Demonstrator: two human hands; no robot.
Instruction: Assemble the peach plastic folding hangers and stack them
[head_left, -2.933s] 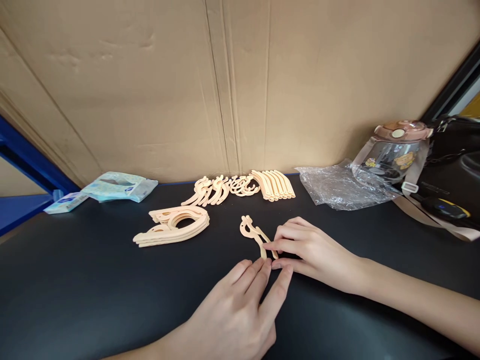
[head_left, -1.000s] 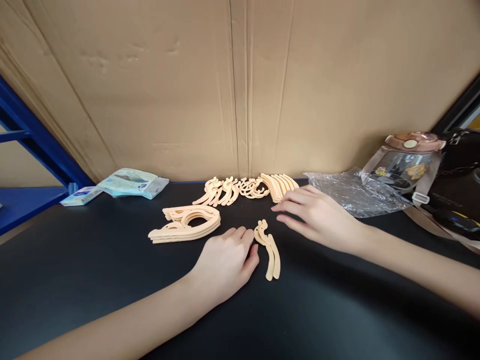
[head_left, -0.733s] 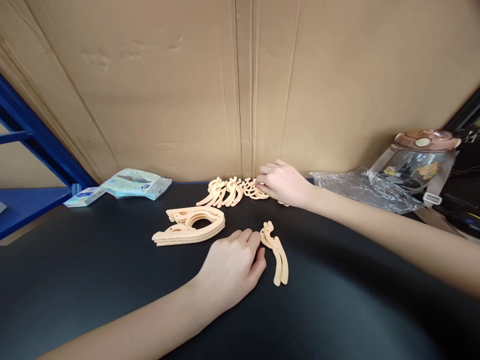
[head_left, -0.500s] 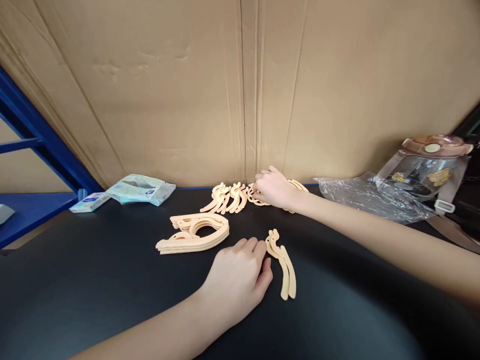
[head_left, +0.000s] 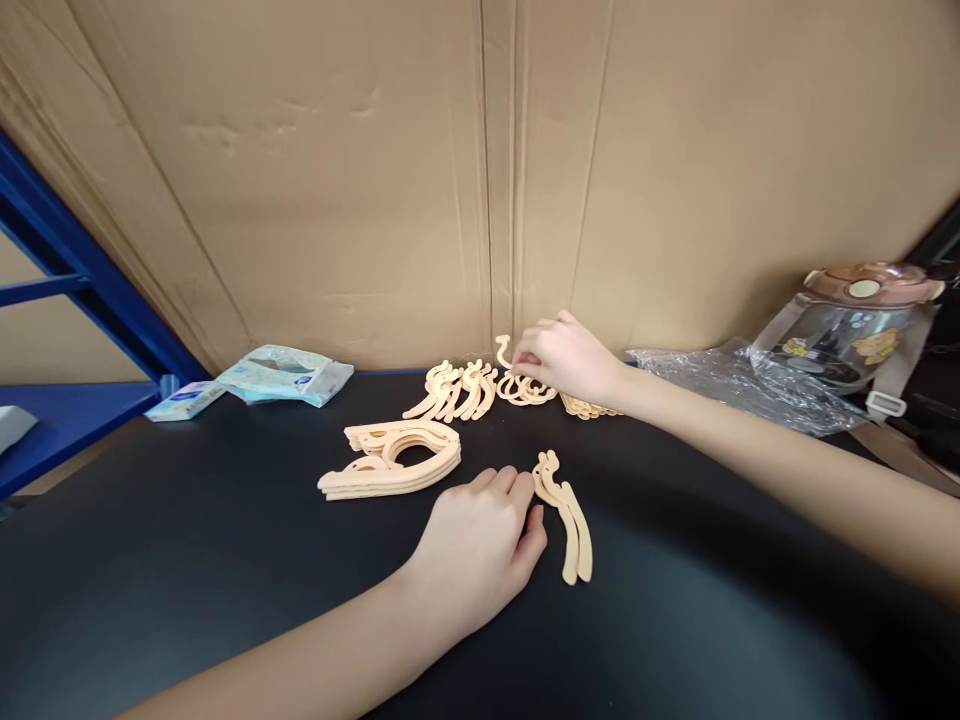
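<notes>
My right hand [head_left: 566, 360] reaches to the back of the black table [head_left: 225, 590] and pinches a small peach hook piece [head_left: 502, 352], lifted just above a row of like hook pieces [head_left: 525, 390]. My left hand [head_left: 480, 545] rests on the table with fingers curled, its fingertips touching two peach curved arm pieces [head_left: 570, 515] lying side by side. A stack of assembled peach hangers [head_left: 394, 460] lies to the left of that hand. More curved arm pieces [head_left: 454, 390] lie in a row at the back.
A cardboard wall [head_left: 480, 170] closes the back. Two tissue packs [head_left: 281, 372] lie at the back left near a blue shelf frame [head_left: 67, 300]. Crumpled clear plastic [head_left: 720, 385], a water bottle [head_left: 847, 320] and a dark bag [head_left: 930, 390] sit at the right.
My right hand left the two arm pieces, reached to the back row and lifted one hook piece. My left hand moved beside the arm pieces and stays there.
</notes>
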